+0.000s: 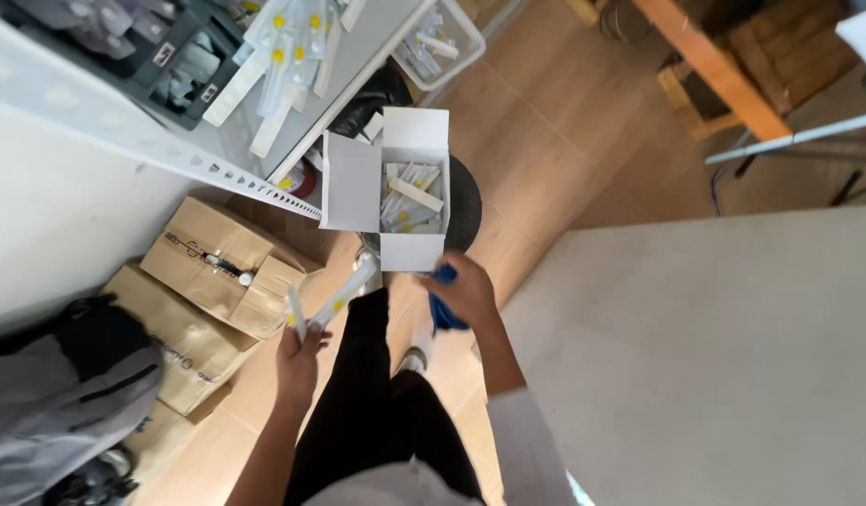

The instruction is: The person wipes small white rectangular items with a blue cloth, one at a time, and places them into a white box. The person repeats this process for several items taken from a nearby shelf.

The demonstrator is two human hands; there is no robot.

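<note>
White open box (388, 178) on dark stool, full of clear yellow-dotted packets; more packets (288, 56) piled on shelf. Brown cartons (208, 258) stacked on floor, left.

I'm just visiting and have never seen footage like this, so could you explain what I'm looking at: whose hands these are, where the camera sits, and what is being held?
There is no machine: a person wears a camera on the head, looking down at their own hands. The left hand holds a couple of long, thin clear packets with yellow marks. The right hand grips something blue; I cannot tell what. Just ahead, an open white box holds more such packets. Brown cardboard boxes lie on the floor at left, below a grey shelf.
</note>
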